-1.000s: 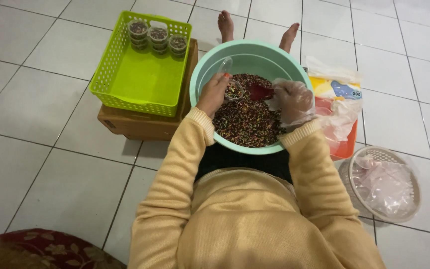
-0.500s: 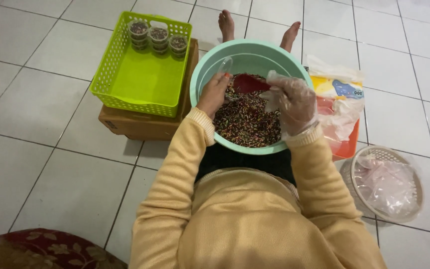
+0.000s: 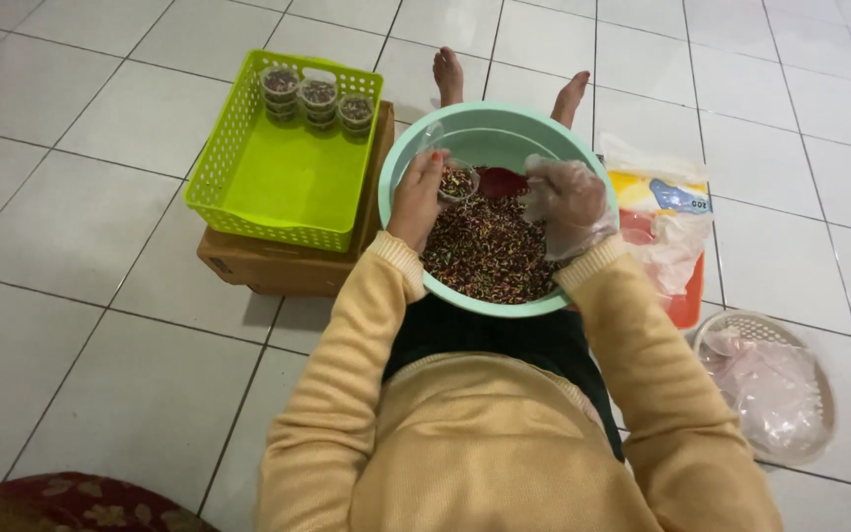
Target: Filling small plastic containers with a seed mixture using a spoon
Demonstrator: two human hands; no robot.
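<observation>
A mint-green bowl (image 3: 492, 133) rests on my lap, holding a heap of small multicoloured grains (image 3: 490, 254). My left hand (image 3: 419, 198) holds a small clear plastic cup (image 3: 459, 181) over the grains, partly filled with them. My right hand (image 3: 566, 202), in a thin clear plastic glove, grips a red scoop (image 3: 500, 181) whose bowl sits right beside the cup's rim. Both hands are inside the bowl, above the heap.
A lime-green basket (image 3: 283, 192) on a brown cardboard box (image 3: 288, 271) stands to my left, with several filled lidded cups (image 3: 317, 96) at its far end. To my right lie a plastic packet (image 3: 657, 197), an orange tray (image 3: 687, 300) and a round sieve (image 3: 768, 384) with clear plastic.
My right hand has brought the red scoop up from the grains to the cup in my left hand. The cup now shows grains inside.
</observation>
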